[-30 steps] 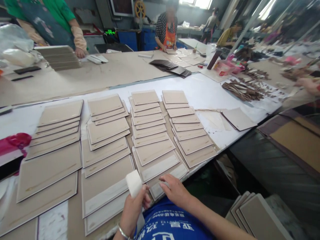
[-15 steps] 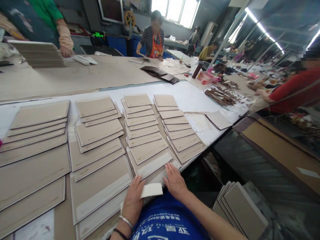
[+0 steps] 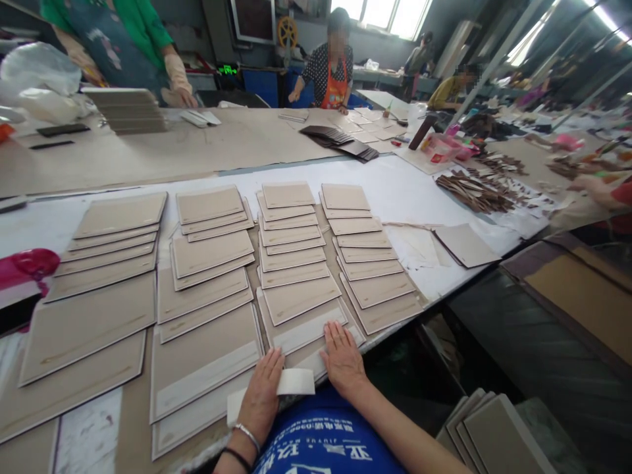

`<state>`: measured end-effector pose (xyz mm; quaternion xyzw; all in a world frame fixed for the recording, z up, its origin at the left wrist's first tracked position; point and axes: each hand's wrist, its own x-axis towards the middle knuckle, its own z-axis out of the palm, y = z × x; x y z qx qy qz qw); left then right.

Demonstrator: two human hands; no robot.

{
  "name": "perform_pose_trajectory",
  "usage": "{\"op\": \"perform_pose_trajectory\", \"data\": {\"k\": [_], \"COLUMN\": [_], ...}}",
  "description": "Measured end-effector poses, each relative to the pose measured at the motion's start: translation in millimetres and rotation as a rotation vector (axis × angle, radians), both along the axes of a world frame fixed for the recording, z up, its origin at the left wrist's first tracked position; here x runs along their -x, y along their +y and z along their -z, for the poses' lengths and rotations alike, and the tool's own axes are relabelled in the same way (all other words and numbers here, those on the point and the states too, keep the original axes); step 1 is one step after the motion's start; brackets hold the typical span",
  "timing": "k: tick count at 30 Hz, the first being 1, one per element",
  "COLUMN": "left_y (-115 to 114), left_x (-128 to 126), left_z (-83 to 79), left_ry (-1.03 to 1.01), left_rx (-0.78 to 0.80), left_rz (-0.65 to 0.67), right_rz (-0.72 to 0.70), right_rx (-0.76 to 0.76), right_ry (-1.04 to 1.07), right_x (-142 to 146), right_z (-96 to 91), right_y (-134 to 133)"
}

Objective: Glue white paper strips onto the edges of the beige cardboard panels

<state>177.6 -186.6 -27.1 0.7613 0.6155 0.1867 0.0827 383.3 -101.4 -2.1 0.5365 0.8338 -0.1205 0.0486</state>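
Observation:
My right hand (image 3: 344,359) lies flat with its fingers stretched over the front edge of a beige board, on a pale strip (image 3: 316,361) along that edge. My left hand (image 3: 261,392) has its fingertips on the same board's left front corner. A loose white strip (image 3: 297,381) is held under this hand and sticks out on both sides of it; the thumb's grip is hidden. Just beyond, another board carries a white strip (image 3: 309,329) stuck along its near edge. To the left, a board (image 3: 202,362) has a similar strip (image 3: 210,382) along its near edge.
Overlapping beige boards (image 3: 296,240) lie in several columns, many with glue-like streaks. A pink bag (image 3: 34,266) sits at left. Brown scraps (image 3: 474,191) and a separate board (image 3: 467,243) lie at right. More boards (image 3: 498,431) stand below the table edge. Co-workers stand across the table.
The view has turned left, so the table's contents appear farther right and the pink bag shows more. My hands stay at the near board, the left slightly lower with more strip showing.

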Motion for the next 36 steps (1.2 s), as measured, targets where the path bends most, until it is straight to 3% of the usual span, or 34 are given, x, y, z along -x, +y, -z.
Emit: {"op": "perform_pose_trajectory", "data": {"k": [13, 20, 26, 28, 30, 32, 34, 36], "left_y": [2, 2, 0, 0, 3, 8, 15, 23], "left_x": [1, -1, -2, -2, -3, -5, -11, -21], "left_z": [-12.6, -11.1, -6.1, -5.1, -9.8, -24.2, -48.9, -78.5], "left_ry": [-0.007, 0.003, -0.032, -0.082, -0.201, -0.420, -0.751, -1.182], "left_rx": [0.023, 0.006, 0.001, -0.001, 0.031, 0.122, 0.274, 0.468], "left_rz": [0.015, -0.004, -0.033, -0.045, -0.083, -0.209, -0.424, -0.609], "right_rz": [0.004, -0.028, -0.282, -0.239, -0.098, 0.025, 0.059, 0.047], "right_rx": [0.026, 0.015, -0.059, -0.048, -0.053, -0.084, -0.102, -0.026], "right_ry": [0.012, -0.028, 0.064, 0.039, -0.003, 0.008, 0.132, 0.349], "right_x": [2, 4, 2, -6, -16, -22, -20, -9], "right_z": [3.7, -3.0, -0.8, 2.3, 1.4, -6.7, -22.5, -43.8], "right_y": [3, 6, 2, 7, 15, 22, 24, 22]}}
